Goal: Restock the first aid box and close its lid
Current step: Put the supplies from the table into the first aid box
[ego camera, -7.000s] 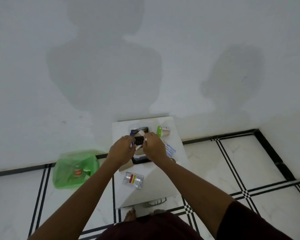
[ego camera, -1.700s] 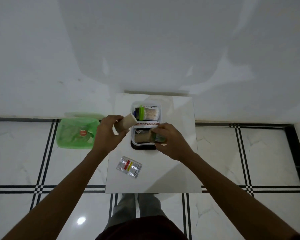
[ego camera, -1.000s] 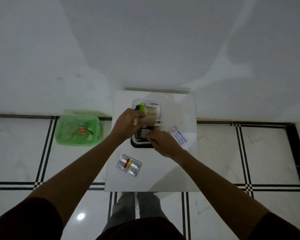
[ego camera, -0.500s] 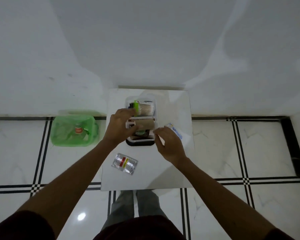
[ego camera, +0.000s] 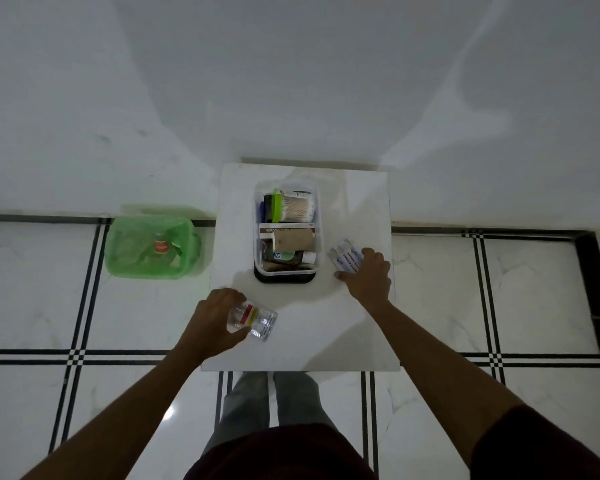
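Note:
The open first aid box [ego camera: 257, 216], clear plastic on a dark lid or base, stands mid-table with cotton swabs [ego camera: 297, 207], a brown bandage roll [ego camera: 295, 238], an ointment carton and small bottles inside. My left hand [ego camera: 215, 322] grips a clear pack of tablet strips [ego camera: 257, 318] at the table's front left. My right hand [ego camera: 366, 273] rests on a stack of white-and-blue plasters [ego camera: 343, 254] to the right of the box, fingers curled over them.
A small white table [ego camera: 354, 323] stands against a white wall. A green plastic basket [ego camera: 184, 237] with a red-labelled bottle [ego camera: 160, 244] sits on the tiled floor to the left. My legs show below the table's front edge.
Both hands left the box. The left hand let go of the bandage roll, now in the box, and dropped to the tablet pack. The right hand moved right onto the plasters.

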Demonstrator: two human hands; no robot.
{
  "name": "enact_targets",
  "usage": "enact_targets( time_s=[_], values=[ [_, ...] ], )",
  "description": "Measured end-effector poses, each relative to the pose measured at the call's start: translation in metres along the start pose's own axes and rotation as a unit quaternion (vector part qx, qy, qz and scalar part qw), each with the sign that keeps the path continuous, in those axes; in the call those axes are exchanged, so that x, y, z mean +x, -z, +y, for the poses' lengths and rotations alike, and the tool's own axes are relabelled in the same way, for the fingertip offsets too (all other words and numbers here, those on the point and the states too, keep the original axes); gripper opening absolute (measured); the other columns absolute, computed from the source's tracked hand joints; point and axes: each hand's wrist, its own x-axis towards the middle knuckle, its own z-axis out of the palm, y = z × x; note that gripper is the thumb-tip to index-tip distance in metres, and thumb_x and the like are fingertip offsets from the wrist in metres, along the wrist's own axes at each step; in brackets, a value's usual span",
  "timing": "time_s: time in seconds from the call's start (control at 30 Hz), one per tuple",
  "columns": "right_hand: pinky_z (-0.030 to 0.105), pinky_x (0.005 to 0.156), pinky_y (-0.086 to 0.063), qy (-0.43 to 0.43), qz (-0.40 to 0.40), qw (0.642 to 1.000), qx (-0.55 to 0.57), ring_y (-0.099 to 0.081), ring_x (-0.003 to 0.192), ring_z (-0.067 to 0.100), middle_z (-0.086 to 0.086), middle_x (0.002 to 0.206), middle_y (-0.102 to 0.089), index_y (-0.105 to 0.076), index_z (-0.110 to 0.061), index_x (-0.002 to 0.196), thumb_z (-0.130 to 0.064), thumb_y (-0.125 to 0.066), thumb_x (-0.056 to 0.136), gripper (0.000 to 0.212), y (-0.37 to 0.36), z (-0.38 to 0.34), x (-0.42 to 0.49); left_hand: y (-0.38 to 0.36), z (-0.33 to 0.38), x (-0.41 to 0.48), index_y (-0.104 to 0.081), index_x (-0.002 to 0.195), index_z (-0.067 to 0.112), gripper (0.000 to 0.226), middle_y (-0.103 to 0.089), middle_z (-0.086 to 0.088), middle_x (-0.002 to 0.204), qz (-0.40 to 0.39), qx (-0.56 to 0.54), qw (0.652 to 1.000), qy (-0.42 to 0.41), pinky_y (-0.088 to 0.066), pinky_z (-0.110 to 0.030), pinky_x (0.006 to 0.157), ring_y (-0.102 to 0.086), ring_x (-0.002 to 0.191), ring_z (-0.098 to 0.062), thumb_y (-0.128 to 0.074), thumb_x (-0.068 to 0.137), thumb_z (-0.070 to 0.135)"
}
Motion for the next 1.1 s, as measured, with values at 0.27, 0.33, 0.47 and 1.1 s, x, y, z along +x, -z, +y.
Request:
enact_targets(
  time_s=[0.27, 0.33, 0.47, 1.1],
  values=[
    [0.047, 0.082, -0.041, -0.007, 0.037, 0.997, -0.069, -0.045, 0.109, 0.031, 0.011, 0.113, -0.05, -0.055, -0.012, 0.109, -0.048, -0.076, 0.07, 0.057, -0.007, -0.006, 0.008, -0.004, -0.007, 0.022, -0.056, 0.115, 0.016, 0.073, -0.056, -0.007, 0.111, -0.071, 0.11, 0.991, 0.004, -0.044, -0.044, 0.082, -0.05, 0.104, -0.028, -0.084, 0.053, 0.043],
    [0.047, 0.082, -0.041, -0.016, 0.034, 0.997, -0.06, -0.044, 0.109, 0.03, 0.011, 0.113, -0.049, -0.058, -0.013, 0.103, -0.046, -0.078, 0.069, 0.051, -0.008, -0.007, 0.009, -0.005, -0.006, 0.024, -0.058, 0.109, 0.015, 0.067, -0.055, -0.007, 0.106, -0.072, 0.101, 0.992, 0.016, -0.043, -0.04, 0.077, -0.049, 0.097, -0.027, -0.084, 0.053, 0.04],
    [0.045, 0.082, -0.04, -0.01, 0.025, 0.998, -0.05, -0.05, 0.103, 0.028, 0.007, 0.106, -0.053, -0.06, -0.015, 0.1, -0.042, -0.076, 0.073, 0.041, -0.01, -0.007, 0.01, -0.007, -0.007, 0.019, -0.058, 0.098, 0.01, 0.048, -0.057, -0.007, 0.097, -0.054, 0.019, 0.998, 0.033, -0.045, -0.037, 0.067, -0.049, 0.088, -0.026, -0.083, 0.061, 0.028],
    [0.04, 0.064, -0.048, 0.253, 0.133, 0.95, 0.125, -0.06, 0.077, 0.022, 0.001, 0.085, -0.069, -0.068, -0.021, 0.091, -0.024, -0.065, 0.087, 0.005, 0.038, -0.051, -0.036, 0.08, 0.053, 0.035, -0.059, 0.087, 0.008, 0.02, -0.062, -0.009, 0.078, 0.267, -0.38, 0.866, 0.184, -0.047, -0.029, 0.062, -0.057, 0.068, -0.015, -0.043, 0.098, 0.013]
  ],
)
